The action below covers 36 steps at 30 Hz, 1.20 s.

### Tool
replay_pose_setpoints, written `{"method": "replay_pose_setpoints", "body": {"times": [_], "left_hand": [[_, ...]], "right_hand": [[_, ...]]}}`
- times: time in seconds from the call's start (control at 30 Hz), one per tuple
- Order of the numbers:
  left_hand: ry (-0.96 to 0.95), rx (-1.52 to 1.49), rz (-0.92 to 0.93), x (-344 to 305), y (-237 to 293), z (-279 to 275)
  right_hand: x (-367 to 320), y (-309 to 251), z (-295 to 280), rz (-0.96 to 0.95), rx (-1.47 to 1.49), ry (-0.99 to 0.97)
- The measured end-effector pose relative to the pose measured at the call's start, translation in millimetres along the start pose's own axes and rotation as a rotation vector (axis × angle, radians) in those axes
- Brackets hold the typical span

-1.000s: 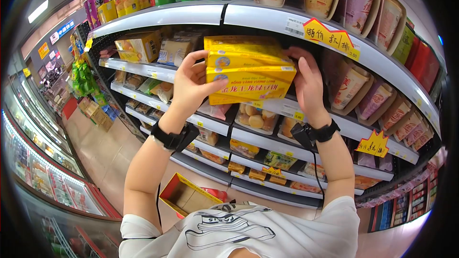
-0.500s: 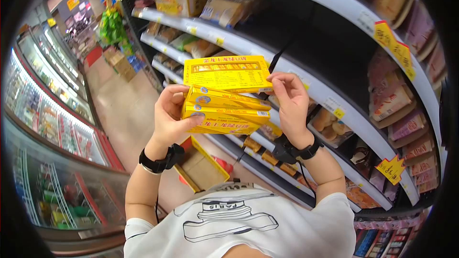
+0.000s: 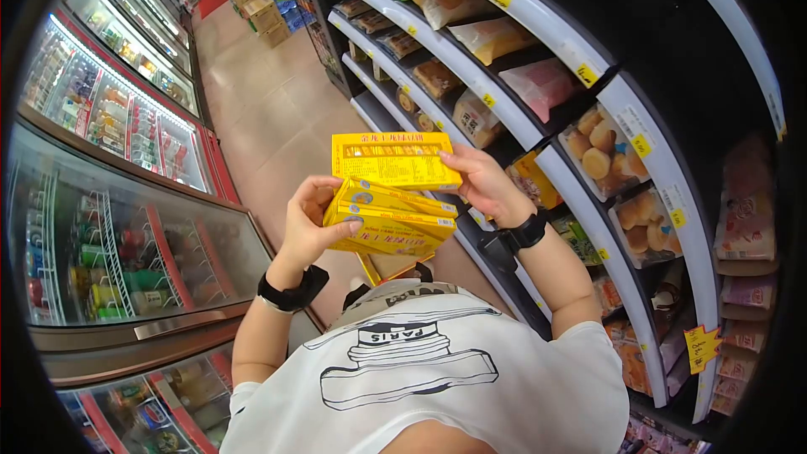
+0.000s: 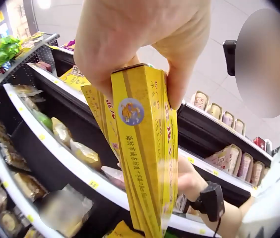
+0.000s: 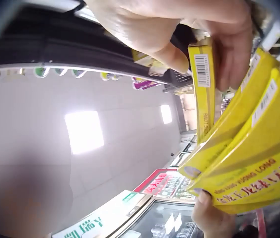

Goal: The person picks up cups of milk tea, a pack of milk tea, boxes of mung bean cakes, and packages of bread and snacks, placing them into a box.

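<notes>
In the head view my left hand (image 3: 309, 225) grips a small stack of yellow pastry boxes (image 3: 395, 231), thumb across the front box and fingers behind. My right hand (image 3: 487, 182) pinches one more yellow box (image 3: 395, 160) at its right end, thumb on the printed face. That single box lies behind the stack and overlaps it in this view. Seen from the left wrist, fingers and thumb clasp the end of the stack (image 4: 142, 148), which bears a round blue emblem. The right wrist view shows the single box (image 5: 203, 84) by its barcode end, between thumb and fingers.
Shelves to the right carry bagged bread (image 3: 492, 38) and trays of round buns (image 3: 593, 151). Glass-fronted fridges (image 3: 143, 261) line the left side. Below the stack, an open carton (image 3: 391, 265) stands on the floor. Brown cartons (image 3: 262, 17) stand farther down the aisle.
The boxes came down and away from the shelf. One box separated from the stack into my right hand. The head view turned left, bringing more of the aisle and fridges into sight.
</notes>
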<state>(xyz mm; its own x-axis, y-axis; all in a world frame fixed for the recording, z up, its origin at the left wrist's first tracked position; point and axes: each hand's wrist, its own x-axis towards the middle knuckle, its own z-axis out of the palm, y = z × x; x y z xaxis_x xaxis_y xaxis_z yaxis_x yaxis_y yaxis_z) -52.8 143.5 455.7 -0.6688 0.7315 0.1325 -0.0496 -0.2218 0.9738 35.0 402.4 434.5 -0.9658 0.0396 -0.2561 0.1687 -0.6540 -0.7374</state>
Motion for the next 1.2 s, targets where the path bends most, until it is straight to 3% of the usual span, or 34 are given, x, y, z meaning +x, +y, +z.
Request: {"method": "replay_pose_setpoints", "body": {"times": [0.13, 0.2, 0.47, 0.8, 1.0, 1.2], "left_hand": [[0.082, -0.067, -0.125, -26.0, -20.7, -31.7], [0.178, -0.288, -0.256, -36.0, -29.5, -47.7], [0.308, -0.672, -0.425, -43.4, -69.6, -123.9], [0.055, -0.662, -0.737, -47.6, -99.6, -196.7], [0.0, -0.591, -0.855, -44.8, -103.0, -192.1], [-0.076, -0.512, -0.888, -34.4, -106.3, -167.6]], "right_hand": [[7.1, 35.3, 9.0, 0.042, 0.032, 0.021], [7.4, 53.7, 15.0, 0.041, 0.02, 0.017], [6.6, 133.6, 50.4, -0.057, -0.076, 0.274], [9.3, 207.6, 87.3, -0.14, -0.048, 0.44], [-6.7, 218.2, 101.4, -0.069, -0.043, 0.505], [-15.2, 209.8, 80.1, 0.008, -0.018, 0.475]]}}
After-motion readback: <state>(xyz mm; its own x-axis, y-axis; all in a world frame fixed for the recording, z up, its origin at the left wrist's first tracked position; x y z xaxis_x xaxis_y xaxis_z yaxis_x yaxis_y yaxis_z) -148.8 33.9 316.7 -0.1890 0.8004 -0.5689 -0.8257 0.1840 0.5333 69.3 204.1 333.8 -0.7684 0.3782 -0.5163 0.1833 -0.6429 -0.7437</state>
